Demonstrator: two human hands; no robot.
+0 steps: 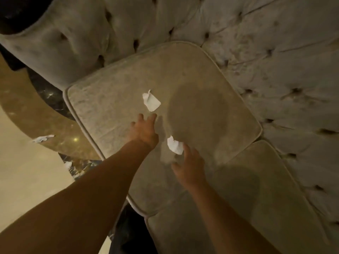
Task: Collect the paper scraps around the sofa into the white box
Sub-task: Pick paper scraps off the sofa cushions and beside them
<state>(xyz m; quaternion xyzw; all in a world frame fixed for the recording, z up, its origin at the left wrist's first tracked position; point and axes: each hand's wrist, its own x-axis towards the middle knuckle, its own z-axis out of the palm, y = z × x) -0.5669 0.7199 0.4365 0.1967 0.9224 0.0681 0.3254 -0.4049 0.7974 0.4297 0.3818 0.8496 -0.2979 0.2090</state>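
Observation:
Two white paper scraps lie on the beige sofa seat cushion (201,92). The far scrap (151,102) sits just beyond the fingertips of my left hand (145,132), whose fingers are spread and hold nothing. The near scrap (174,145) lies at the fingertips of my right hand (189,167), which is open with thumb and fingers apart around its lower edge, touching or almost touching it. Two more scraps rest on the floor: one (43,138) at the left, a smaller one (67,164) near the sofa's front. The white box is not in view.
The tufted sofa back (275,52) and rounded armrest (55,39) rise behind the cushion. A second seat cushion (247,198) adjoins at the lower right. The floor (27,180) at left is pale tile with a brown and black marble inlay.

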